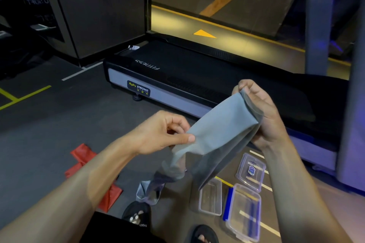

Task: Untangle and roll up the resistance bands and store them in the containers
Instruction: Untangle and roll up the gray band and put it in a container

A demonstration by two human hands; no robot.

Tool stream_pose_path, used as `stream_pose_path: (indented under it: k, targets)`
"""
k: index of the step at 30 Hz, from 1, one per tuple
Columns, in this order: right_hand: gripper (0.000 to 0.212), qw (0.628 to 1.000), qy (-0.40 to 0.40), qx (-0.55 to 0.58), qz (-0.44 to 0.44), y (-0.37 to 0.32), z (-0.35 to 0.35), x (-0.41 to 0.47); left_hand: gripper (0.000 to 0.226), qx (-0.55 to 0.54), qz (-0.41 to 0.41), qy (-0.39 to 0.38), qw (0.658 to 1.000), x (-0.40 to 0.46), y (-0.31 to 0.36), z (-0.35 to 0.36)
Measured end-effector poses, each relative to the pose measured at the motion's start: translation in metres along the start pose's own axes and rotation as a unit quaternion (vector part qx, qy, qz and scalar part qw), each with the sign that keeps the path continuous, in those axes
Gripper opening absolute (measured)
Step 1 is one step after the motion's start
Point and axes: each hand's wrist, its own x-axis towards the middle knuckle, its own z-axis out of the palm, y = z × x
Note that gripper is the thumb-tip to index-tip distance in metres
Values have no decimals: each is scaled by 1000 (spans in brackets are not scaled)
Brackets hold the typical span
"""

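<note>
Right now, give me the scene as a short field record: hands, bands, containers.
left hand: pinching the grey band's lower part
right hand: gripping the grey band's upper end
grey band: held spread between both hands, tail hanging toward the floor
red band: on the floor, partly hidden by the left forearm
clear containers: on the floor at right, open, look empty
lid: lying beside them

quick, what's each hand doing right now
Left hand: closed, pinching the grey band at its lower part.
Right hand: closed on the grey band's upper end.
</note>
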Motion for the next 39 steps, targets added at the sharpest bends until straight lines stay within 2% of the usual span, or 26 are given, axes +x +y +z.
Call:
stream_pose_path:
  k: [2, 4, 6, 8, 11, 15, 18, 21, 25, 29, 33, 36, 39]
  targets:
    - [5, 998, 1, -56, 6, -1, -8, -1, 17, -39, -27, -62, 997, -3, 1, -4]
    - [5, 993, -5, -117, 13, -1, -16, -3, 11, -133, -79, -131, 979, -7, 4, -9]
    - [7, 982, -18, -189, 21, 2, -22, -4, 16, -173, -108, -178, 963, -10, 3, -13]
    - [8, 974, -25, -223, 31, 5, -26, -5, 25, -196, -98, -180, 959, -11, 3, -16]
    - [7, 978, -23, -200, 52, 12, -30, -8, 32, -283, -54, -169, 943, -11, 8, -18]
    - [12, 984, -59, -147, 84, 31, -16, -12, 39, -374, 4, -234, 897, -12, 15, -14]
    - [5, 986, -77, -123, 85, 39, -7, -12, 38, -369, 10, -211, 905, -9, 16, -11]
    - [7, 991, -45, -94, 82, 36, -12, -11, 42, -342, -27, -176, 923, -11, 16, -17]
    - [5, 998, -5, -29, 51, 23, -22, -9, 13, -259, -105, -134, 951, -14, 10, -20]
    - [8, 999, -12, -12, 42, 16, -24, -9, 10, -231, -134, -124, 956, -13, 11, -17]
    - [9, 999, -7, -9, 43, 19, -23, -10, 12, -249, -104, -117, 956, -13, 13, -16]
    - [4, 998, -4, -16, 54, 25, -24, -9, 12, -289, -69, -141, 944, -12, 14, -15]
    - [4, 997, -5, -28, 66, 29, -25, -9, 26, -292, -42, -154, 943, -12, 14, -15]
